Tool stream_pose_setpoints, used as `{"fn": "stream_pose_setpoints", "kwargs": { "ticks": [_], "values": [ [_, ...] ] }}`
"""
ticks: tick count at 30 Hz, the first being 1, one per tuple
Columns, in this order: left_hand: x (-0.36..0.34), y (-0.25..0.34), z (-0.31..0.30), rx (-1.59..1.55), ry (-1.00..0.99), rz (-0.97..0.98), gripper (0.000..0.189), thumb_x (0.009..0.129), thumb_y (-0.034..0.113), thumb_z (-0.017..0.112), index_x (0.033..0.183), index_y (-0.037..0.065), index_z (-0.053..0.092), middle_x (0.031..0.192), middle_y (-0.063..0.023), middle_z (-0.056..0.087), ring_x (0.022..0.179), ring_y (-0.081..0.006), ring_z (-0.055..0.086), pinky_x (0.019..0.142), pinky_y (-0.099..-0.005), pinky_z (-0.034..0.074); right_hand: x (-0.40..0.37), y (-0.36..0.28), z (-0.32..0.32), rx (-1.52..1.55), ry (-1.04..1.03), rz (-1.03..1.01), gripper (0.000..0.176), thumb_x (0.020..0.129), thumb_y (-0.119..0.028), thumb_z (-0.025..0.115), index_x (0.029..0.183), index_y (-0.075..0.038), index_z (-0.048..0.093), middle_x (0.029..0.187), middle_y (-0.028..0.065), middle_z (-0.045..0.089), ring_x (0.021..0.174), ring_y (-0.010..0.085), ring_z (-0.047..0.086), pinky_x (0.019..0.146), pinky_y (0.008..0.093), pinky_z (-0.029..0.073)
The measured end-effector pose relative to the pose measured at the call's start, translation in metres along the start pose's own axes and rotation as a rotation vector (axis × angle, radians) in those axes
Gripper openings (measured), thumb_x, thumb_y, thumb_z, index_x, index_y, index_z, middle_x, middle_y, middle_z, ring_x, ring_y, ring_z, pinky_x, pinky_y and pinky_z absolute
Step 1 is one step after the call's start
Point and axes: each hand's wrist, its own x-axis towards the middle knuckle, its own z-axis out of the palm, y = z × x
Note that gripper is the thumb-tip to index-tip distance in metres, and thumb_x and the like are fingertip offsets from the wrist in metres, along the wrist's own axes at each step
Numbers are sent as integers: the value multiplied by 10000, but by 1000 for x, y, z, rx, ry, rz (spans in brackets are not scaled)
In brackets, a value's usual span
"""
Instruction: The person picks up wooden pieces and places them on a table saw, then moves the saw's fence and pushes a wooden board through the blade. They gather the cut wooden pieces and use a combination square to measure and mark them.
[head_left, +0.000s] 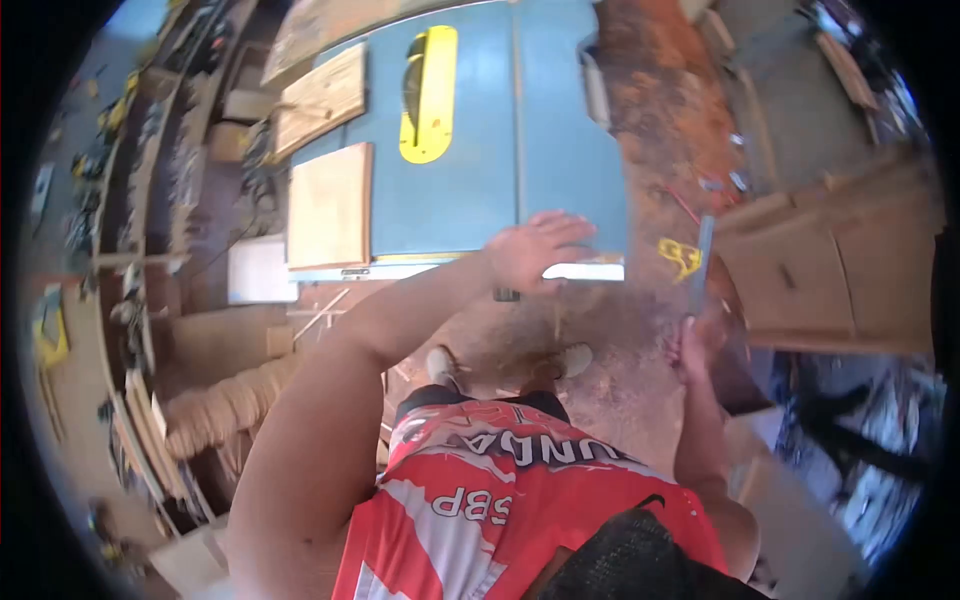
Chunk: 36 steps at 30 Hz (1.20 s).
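Left hand (pixel 535 250): laid palm-down on the near edge of the table, with the fingers open, slightly spread and gripping nothing.
Right hand (pixel 695 340): seen low at the person's side, clear of the table; the fingers appear closed around the lower end of the strip, though the outline is blurred.
Narrow grey flat strip (pixel 700 265): held by the right hand, raised from it and pointed away from the body, just beside the table's right corner and above the floor.
Blue flat-topped saw table (pixel 450 190): shown directly in front of the person; the left hand is rested at its front rim.
Yellow elongated blade plate (pixel 428 95): set into the table top, well beyond the left hand.
Pale rectangular plywood panel (pixel 330 205): laid flat on the table's left part, apart from both hands.
Sawdust-covered reddish floor (pixel 640 330): seen beneath the hands, with two light-coloured shoes (pixel 445 365) planted on it below the table edge.
Plain wooden cabinet (pixel 830 270): placed to the right, near the strip's upper end.
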Motion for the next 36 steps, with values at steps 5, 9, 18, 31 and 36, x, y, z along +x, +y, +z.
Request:
{"fn": "stream_pose_setpoints", "kwargs": {
  "ticks": [5,9,18,31,36],
  "values": [
    [3,-14,-10,-921,2,-457,572,937,459,522,1391,123,429,1404,-133,449,1285,-275,454,1079,-438,355,-156,-7,194,73,-222,-255,588,906,-681,332,720,-128,407,528,-6,335,451,125,337,461,272,336],
    [-32,28,-78,-1873,-181,-211,857,890,661,385,1420,-10,336,1395,-201,436,1234,-289,493,1053,-443,384,-205,11,303,-40,-369,-330,649,895,-685,330,699,-78,447,514,36,401,440,153,405,452,290,384],
    [-217,35,-173,-1664,418,-198,449,939,436,549,1119,24,534,835,-72,597,778,-185,626,755,-337,523,-187,-13,546,-290,-557,-506,758,927,-670,236,866,-8,600,687,141,613,625,254,609,596,340,511],
    [-375,-27,-215,-1130,355,-637,93,991,122,475,1038,43,488,720,-1,521,618,-67,480,548,-221,394,-162,-128,657,-788,-833,-328,302,964,-268,550,1139,-22,539,877,55,635,755,116,624,642,274,507],
    [-375,0,-239,-1024,376,-899,88,996,127,469,1014,42,479,695,7,484,578,-61,433,521,-216,363,-143,-124,687,-885,-834,-428,297,978,-274,526,1088,1,555,748,51,602,605,105,567,570,268,459]
  ]
}}
